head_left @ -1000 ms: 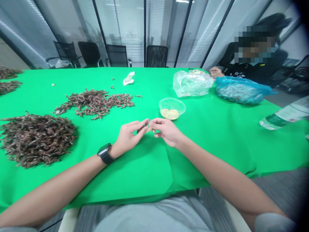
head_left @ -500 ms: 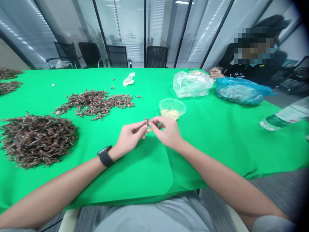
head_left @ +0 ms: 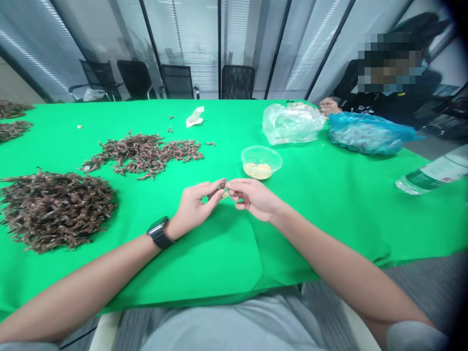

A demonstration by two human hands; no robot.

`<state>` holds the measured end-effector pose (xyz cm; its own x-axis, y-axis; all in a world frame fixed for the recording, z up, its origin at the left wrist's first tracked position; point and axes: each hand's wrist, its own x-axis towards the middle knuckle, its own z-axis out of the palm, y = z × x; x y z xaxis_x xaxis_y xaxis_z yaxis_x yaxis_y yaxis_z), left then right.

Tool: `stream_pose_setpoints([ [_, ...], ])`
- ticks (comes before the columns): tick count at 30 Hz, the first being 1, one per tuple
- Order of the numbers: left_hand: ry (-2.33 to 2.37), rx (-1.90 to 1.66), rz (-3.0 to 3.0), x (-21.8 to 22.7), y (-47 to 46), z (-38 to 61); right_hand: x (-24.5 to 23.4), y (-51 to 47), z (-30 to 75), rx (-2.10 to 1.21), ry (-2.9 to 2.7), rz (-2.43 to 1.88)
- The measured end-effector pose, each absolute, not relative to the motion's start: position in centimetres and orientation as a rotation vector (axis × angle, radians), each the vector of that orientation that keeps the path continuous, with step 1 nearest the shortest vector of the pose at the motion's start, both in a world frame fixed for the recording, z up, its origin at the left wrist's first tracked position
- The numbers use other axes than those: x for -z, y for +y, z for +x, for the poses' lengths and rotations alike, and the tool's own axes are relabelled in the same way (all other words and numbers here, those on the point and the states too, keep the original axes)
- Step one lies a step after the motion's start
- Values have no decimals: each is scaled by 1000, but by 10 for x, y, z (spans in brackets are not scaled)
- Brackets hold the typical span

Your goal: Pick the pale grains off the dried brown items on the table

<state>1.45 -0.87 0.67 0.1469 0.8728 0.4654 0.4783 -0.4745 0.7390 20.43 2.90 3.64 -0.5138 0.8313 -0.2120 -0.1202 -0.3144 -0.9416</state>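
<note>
My left hand (head_left: 193,204), with a dark watch on its wrist, pinches a small dark-brown dried piece (head_left: 223,184) between thumb and fingertips. My right hand (head_left: 258,199) meets it from the right, thumb and index finger drawn together at the piece's edge; whatever lies between those tips is too small to make out. Below the fingertips is a little heap of yellowish grains (head_left: 225,195) on the green cloth. Just beyond my right hand stands a clear plastic bowl (head_left: 276,158) with pale yellowish bits in its bottom.
Similar brown pieces form a large pile (head_left: 58,209) at left and a flatter, spread pile (head_left: 146,153) behind it. Crumpled white paper (head_left: 195,117), a clear bag (head_left: 288,126), a blue bag (head_left: 369,134) and a lying bottle (head_left: 431,170) are farther off. Another person (head_left: 387,102) sits at far right.
My right hand has turned, its lower fingers now showing below the thumb and index finger. My left hand keeps its pinch on the brown piece in nearly the same spot.
</note>
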Motion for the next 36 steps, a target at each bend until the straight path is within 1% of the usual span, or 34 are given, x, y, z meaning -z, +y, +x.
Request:
stream_pose_setpoints([
  [2,1264,-1241,1864,-7,-9,16,-34,29,204,-1643,-1443,-954],
  [6,1164,-1159,1621,-9,-10,18,-30,31,207,-972,-1850,-860],
  [8,1134,-1124,1569,-11,-11,18,-29,34,211,-724,-2007,-786],
  [12,1096,-1089,1456,-16,-12,19,-27,42,219,-399,-2249,-640],
  [14,1073,-1087,1412,-16,-11,19,-26,44,221,-317,-2319,-595],
  [16,1059,-1090,1395,-15,-10,18,-25,43,220,-301,-2335,-588],
  [19,1049,-1120,1412,-13,-10,18,-22,38,215,-438,-2228,-677],
  [25,1118,-1261,1540,-8,-12,20,-16,24,196,-933,-1801,-868],
  [29,1200,-1321,1792,-5,-11,18,-21,21,189,-1451,-1471,-914],
  [33,1241,-1392,2118,-5,-7,15,-29,23,192,-1954,-1116,-854],
  [35,1252,-1392,2135,-5,-6,14,-31,25,195,-2042,-1099,-831],
  [36,1263,-1371,2090,-5,-6,15,-30,25,196,-1989,-1156,-847],
])
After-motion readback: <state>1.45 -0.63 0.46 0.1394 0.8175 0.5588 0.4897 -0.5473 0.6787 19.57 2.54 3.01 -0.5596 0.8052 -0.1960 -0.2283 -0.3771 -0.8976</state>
